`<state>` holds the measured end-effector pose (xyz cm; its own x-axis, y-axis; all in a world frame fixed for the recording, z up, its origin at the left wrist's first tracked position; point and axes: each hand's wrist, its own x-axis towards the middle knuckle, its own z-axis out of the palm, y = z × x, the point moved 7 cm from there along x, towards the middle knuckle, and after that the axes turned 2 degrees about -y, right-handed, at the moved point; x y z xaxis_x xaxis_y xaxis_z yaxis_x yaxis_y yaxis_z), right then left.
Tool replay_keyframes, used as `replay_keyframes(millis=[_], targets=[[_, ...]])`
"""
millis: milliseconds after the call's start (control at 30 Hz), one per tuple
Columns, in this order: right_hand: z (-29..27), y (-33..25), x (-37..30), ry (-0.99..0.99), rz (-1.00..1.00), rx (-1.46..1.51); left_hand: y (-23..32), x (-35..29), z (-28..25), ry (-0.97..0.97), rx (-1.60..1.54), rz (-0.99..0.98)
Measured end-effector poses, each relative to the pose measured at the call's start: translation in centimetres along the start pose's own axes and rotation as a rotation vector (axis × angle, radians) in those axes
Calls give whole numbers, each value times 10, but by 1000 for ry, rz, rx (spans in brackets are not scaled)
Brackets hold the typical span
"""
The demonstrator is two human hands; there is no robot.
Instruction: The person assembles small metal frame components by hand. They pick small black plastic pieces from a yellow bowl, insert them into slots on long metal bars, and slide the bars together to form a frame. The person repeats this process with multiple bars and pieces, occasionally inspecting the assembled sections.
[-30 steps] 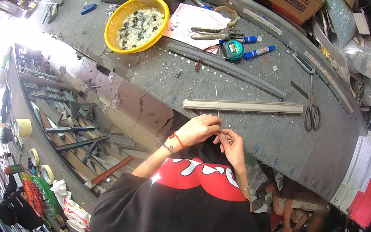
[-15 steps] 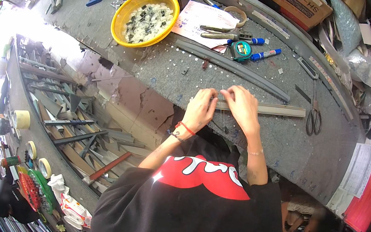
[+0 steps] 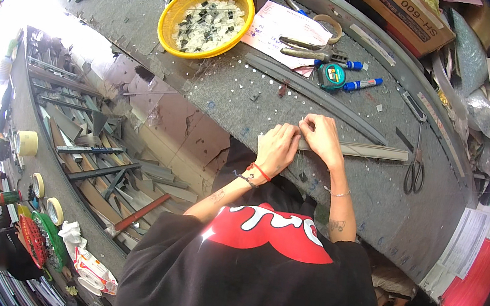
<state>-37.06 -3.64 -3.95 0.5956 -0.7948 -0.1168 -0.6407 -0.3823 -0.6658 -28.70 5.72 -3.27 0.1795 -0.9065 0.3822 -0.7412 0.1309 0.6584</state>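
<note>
A long pale grooved strip [image 3: 376, 152] lies crosswise on the grey carpeted bench. My left hand [image 3: 277, 149], with a red string bracelet at its wrist, is closed over the strip's left part, and a bit of the strip's end shows beyond the knuckles. Just to its right, my right hand [image 3: 322, 139] is held above the strip, thumb and fingers pinched together. What it pinches is too small to make out. Thin threads hang below the hands beside a small dark piece [image 3: 302, 176] at the bench's near edge. Behind lies a darker grey strip [image 3: 325, 98].
Farther back are a yellow basket [image 3: 164, 24] of small clear and black pieces, pliers [image 3: 306, 49], a tape measure [image 3: 331, 76] and blue markers [image 3: 362, 85]. Scissors [image 3: 415, 171] lie right. Offcuts fill a bin [image 3: 114, 246] at left. Another person [image 3: 10, 249] is at lower left.
The view has shifted slightly. My left hand has turned and settled lower over the strip. My right hand's fingers have curled in more tightly, drawn a little away from the left.
</note>
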Motion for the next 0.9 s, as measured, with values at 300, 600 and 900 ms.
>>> replay_keyframes(millis=[300,600,900], targets=[[-7,0,-17,38,-9,62,10,-8,5,6,175,67],[-28,-4,16,247,-22,162,13,-8,9,41,248,125],[-68,-38,48,483,-41,207,12,-13,12,-20,266,74]])
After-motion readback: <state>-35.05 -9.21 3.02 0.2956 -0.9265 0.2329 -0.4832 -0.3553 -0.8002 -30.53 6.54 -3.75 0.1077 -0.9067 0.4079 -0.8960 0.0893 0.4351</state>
